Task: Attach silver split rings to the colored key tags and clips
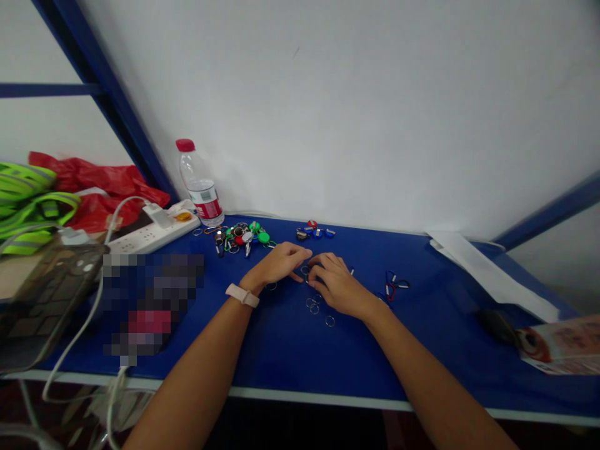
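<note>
My left hand (281, 262) reaches over the middle of the blue table, thumb and forefinger apart, with nothing visible between them. Facing it, my right hand (337, 284) has its fingers curled down at some metal split rings; what they pinch, if anything, is hidden. One split ring (304, 270) shows in the gap between both hands. Nearer to me lie more loose rings, among them a single ring (330, 321). Right of my right hand are several small carabiners (390, 290), partly blue and red. Part of another ring shows under my left wrist.
At the back left is a pile of coloured round key-ring reels (248, 236), beside a water bottle (201, 194). A smaller group of blue and red pieces (317, 234) lies behind my hands. A power strip (154, 234) with cables is left; white paper (492, 275) is right.
</note>
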`<state>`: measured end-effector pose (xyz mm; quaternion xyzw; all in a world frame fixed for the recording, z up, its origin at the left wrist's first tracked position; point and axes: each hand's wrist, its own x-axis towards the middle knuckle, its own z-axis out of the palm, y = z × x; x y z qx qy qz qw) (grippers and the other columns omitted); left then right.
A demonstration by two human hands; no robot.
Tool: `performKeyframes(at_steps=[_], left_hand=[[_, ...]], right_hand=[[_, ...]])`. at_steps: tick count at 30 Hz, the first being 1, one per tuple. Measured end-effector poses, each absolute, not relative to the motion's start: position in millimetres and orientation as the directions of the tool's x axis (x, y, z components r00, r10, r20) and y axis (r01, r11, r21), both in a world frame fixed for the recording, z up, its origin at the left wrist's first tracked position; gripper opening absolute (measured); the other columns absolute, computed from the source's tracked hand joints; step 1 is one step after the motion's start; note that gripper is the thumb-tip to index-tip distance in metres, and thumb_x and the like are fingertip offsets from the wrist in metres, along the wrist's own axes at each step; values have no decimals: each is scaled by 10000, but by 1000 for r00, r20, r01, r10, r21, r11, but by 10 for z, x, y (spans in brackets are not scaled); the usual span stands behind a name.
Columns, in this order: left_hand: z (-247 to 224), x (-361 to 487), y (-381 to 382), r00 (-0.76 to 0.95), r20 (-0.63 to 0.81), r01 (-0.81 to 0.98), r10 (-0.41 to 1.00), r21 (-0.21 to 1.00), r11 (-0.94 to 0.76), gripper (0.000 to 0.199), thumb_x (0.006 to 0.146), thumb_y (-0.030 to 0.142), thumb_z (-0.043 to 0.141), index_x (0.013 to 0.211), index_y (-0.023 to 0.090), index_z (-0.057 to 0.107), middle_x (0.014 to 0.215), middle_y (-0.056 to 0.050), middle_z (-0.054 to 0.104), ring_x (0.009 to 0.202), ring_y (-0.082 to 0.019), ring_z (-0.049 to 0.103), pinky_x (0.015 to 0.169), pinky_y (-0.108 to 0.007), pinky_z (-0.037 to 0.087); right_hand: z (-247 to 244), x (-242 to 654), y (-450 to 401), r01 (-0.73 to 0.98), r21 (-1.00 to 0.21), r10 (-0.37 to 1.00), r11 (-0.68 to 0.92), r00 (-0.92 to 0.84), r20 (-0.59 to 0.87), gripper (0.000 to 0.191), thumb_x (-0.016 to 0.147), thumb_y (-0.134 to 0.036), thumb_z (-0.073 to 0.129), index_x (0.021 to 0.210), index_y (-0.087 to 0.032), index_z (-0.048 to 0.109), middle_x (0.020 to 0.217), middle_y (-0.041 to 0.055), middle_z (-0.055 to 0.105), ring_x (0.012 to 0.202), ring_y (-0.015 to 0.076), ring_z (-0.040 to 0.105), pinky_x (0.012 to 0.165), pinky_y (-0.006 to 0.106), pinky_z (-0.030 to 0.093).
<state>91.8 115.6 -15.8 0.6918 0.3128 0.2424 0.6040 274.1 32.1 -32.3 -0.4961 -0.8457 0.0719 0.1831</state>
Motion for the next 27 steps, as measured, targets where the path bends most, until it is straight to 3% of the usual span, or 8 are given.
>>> performKeyframes(at_steps=[5, 11, 14, 17, 19, 23, 27], left_hand=[[-197, 933, 1169, 680, 13, 143, 733, 978, -150, 443, 849, 519, 585, 584, 193, 444, 602, 58, 329, 557, -97, 408, 579, -331, 602], [-276, 931, 1207, 668, 111, 217, 736, 917, -335, 214, 847, 340, 614, 718, 172, 578, 631, 22, 560, 554, -105, 530, 528, -240, 451], [-273, 925, 1213, 662, 203, 193, 722, 884, -425, 69, 793, 213, 636, 836, 165, 662, 756, -8, 662, 632, -109, 561, 590, -243, 456], [-257, 921, 1206, 688, 254, 149, 680, 868, -475, 183, 774, 183, 665, 952, 175, 706, 949, -38, 731, 710, -114, 600, 669, -262, 489], [-252, 922, 1201, 702, 252, 143, 666, 866, -478, 174, 787, 235, 702, 950, 180, 725, 949, -41, 741, 732, -126, 616, 689, -274, 495], [-254, 931, 1218, 643, 246, 185, 725, 869, -459, 114, 814, 290, 714, 850, 185, 740, 851, -39, 741, 761, -151, 639, 715, -292, 500], [-239, 930, 1241, 490, 284, 243, 824, 864, -442, 122, 842, 302, 686, 829, 183, 708, 839, -33, 731, 758, -152, 628, 742, -304, 504]], right_hand=[[-358, 2787, 338, 803, -329, 867, 497, -442, 232, 96, 972, -130, 574, 917, -181, 635, 1187, 114, 615, 1186, 268, 505, 997, 437, 407], [-385, 2837, 373, 739, -446, 862, 505, -411, 296, 103, 990, -131, 516, 926, -202, 556, 1161, 111, 620, 1138, 253, 515, 1000, 440, 409], [-376, 2854, 393, 689, -519, 860, 506, -356, 366, 100, 1013, -177, 493, 926, -217, 523, 1121, 98, 628, 1098, 243, 528, 985, 433, 414], [-366, 2865, 410, 659, -558, 856, 504, -295, 425, 106, 1029, -228, 472, 933, -224, 516, 1104, 95, 630, 1081, 239, 540, 973, 428, 418], [-355, 2874, 415, 648, -569, 852, 506, -275, 446, 109, 1032, -251, 466, 943, -223, 521, 1108, 95, 632, 1083, 235, 550, 978, 423, 416], [-295, 2927, 402, 678, -552, 857, 485, -243, 454, 127, 1030, -280, 457, 963, -222, 548, 1060, 81, 656, 1031, 228, 572, 947, 406, 418], [-206, 3016, 373, 819, -408, 902, 404, -282, 328, 256, 1019, -317, 476, 813, -209, 584, 822, 39, 650, 857, 217, 553, 845, 386, 385]])
